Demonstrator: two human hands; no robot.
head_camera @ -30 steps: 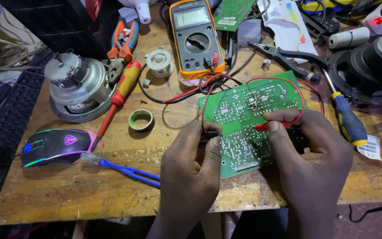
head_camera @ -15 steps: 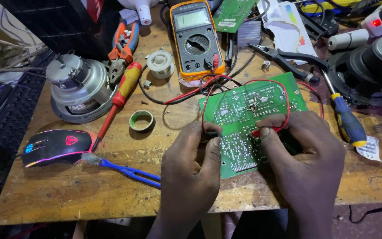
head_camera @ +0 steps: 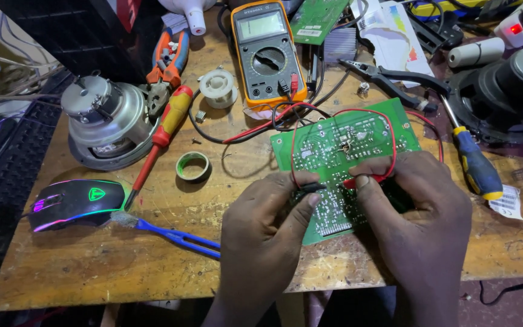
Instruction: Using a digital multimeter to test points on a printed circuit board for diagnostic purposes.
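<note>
A green circuit board [head_camera: 346,151] lies solder side up on the wooden bench [head_camera: 92,266]. My left hand [head_camera: 264,227] pinches a black test probe [head_camera: 311,187] and presses its tip on the board's near left part. My right hand [head_camera: 416,212] pinches a red test probe [head_camera: 364,178] on the board's middle. Red and black leads [head_camera: 286,118] loop from the probes back to a yellow multimeter [head_camera: 266,51] at the far middle of the bench.
A round metal motor [head_camera: 104,118], a red-handled screwdriver [head_camera: 164,130], a green tape ring [head_camera: 193,166] and a lit computer mouse [head_camera: 74,203] lie at the left. A blue brush [head_camera: 171,235] rests near the front. Pliers [head_camera: 388,79] and a blue-yellow screwdriver [head_camera: 473,160] sit at the right.
Both hands have shifted slightly on the board, with the red probe tip moved a little toward the left and nearer me. The board and the rest stay put.
</note>
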